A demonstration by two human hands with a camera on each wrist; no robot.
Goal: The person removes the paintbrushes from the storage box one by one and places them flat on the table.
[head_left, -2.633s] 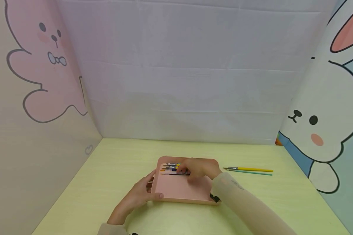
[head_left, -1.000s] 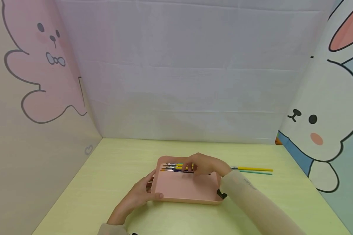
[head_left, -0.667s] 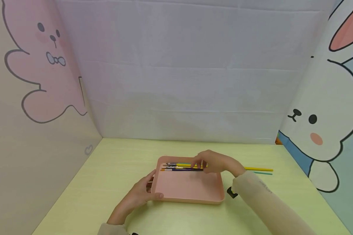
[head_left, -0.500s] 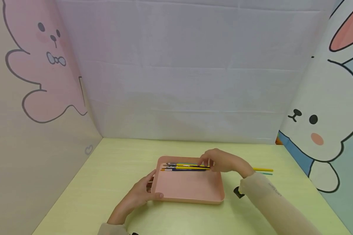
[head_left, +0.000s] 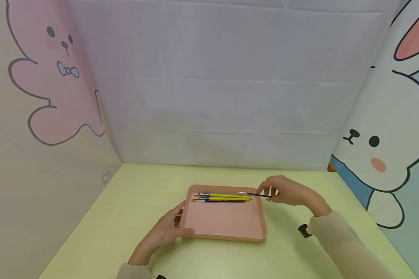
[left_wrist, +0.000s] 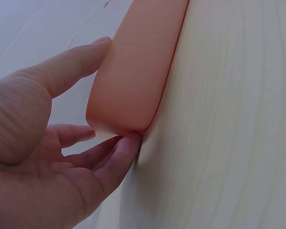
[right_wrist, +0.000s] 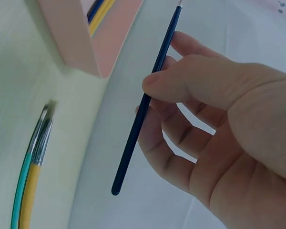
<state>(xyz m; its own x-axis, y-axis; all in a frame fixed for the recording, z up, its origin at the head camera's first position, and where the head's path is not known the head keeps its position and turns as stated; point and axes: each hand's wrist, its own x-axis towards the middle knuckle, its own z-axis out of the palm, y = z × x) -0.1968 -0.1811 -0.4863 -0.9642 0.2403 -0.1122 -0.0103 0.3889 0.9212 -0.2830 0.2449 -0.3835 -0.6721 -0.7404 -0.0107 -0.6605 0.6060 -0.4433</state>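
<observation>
My right hand [head_left: 288, 190] pinches a thin paintbrush [head_left: 255, 194] with a dark blue handle between thumb and fingertips. The brush is raised over the right rim of the pink tray [head_left: 223, 223], its pale tip pointing left. In the right wrist view the dark handle [right_wrist: 138, 119] slants across the fingers, its rounded end free. My left hand [head_left: 164, 231] holds the tray's left side, thumb on the near rim and other fingers round the edge; the left wrist view shows this grip on the tray wall [left_wrist: 133, 71]. Several paintbrushes [head_left: 223, 198] lie side by side along the tray's far side.
Two paintbrushes, one with a teal handle [right_wrist: 21, 191] and one with a yellow handle [right_wrist: 29, 200], lie on the table right of the tray; my right hand mostly hides them in the head view. A white cloth wall [head_left: 223, 97] stands behind the pale table [head_left: 143, 186].
My right hand has moved right from inside the tray to past its right rim, lifting the dark thin brush out of the row. My left hand has stayed on the tray.
</observation>
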